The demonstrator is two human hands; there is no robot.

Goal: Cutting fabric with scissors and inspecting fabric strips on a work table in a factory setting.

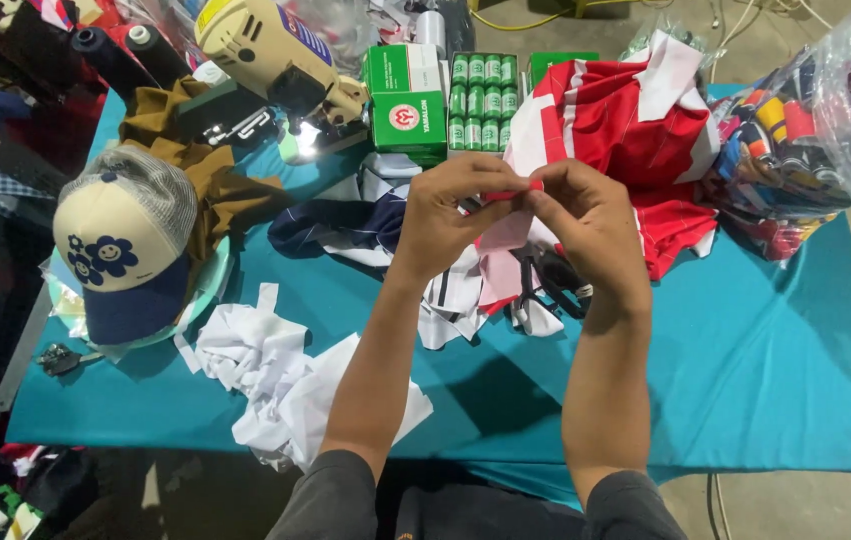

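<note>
Both of my hands are raised over the middle of the teal table [766, 370]. My left hand [451, 215] and my right hand [586, 225] pinch the same small red strip of fabric [511, 193] between thumbs and fingertips, almost touching each other. Under them lies a heap of navy, white and pink cloth pieces [476, 285]. Just behind my right hand sits a red and white garment [636, 120].
A cream and navy cap [121, 245] rests at the left on brown cloth [216, 180]. A cream sewing machine [276, 60] stands at the back, with green boxes of thread spools [446, 100]. Crumpled white fabric [276, 380] lies near the front edge. A plastic bag of coloured cloth [806, 130] is at the right.
</note>
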